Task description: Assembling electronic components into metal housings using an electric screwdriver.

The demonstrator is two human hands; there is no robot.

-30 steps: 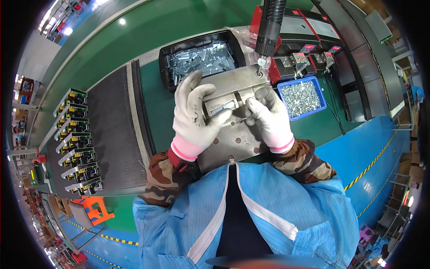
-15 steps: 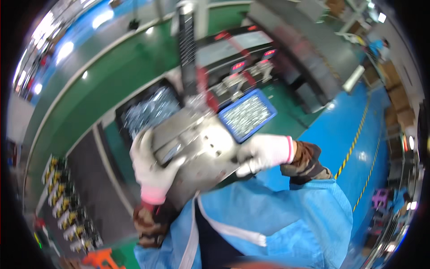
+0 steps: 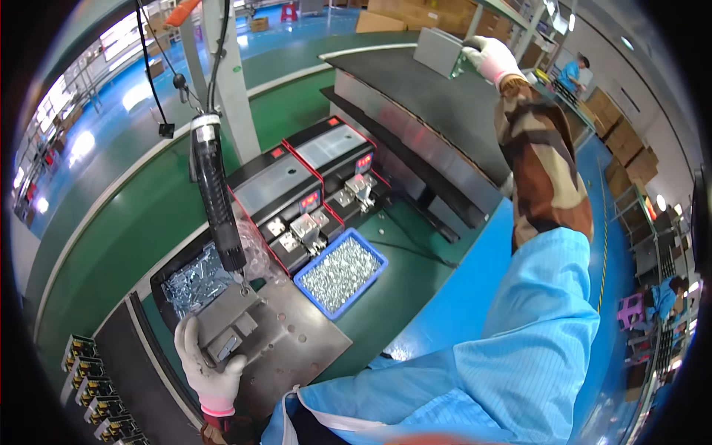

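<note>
My left hand (image 3: 210, 373), in a white glove with a pink cuff, grips the left end of a steel fixture block (image 3: 230, 313). Its thumb and fingers straddle the near corner, next to a small slotted metal piece (image 3: 228, 347). Stretched far to the upper right, my gloved right hand (image 3: 491, 59) has its fingers closed at the edge of a flat grey panel (image 3: 437, 52) with a greenish edge. That panel stands on a dark raised surface; the fingertips are partly hidden. A black electric screwdriver (image 3: 216, 196) hangs upright, its tip above the fixture's far end.
A blue tray (image 3: 300, 285) of small metal parts lies beside two screw feeders (image 3: 315, 231) with red displays. Behind the fixture is a black bin (image 3: 157, 285) of long screws. Several circuit assemblies (image 3: 89, 378) line the left. Another person (image 3: 571, 74) is far off at upper right.
My right hand has left the fixture's right side and reached far up and right to the grey panel. The left hand remains at the fixture. The view has shifted.
</note>
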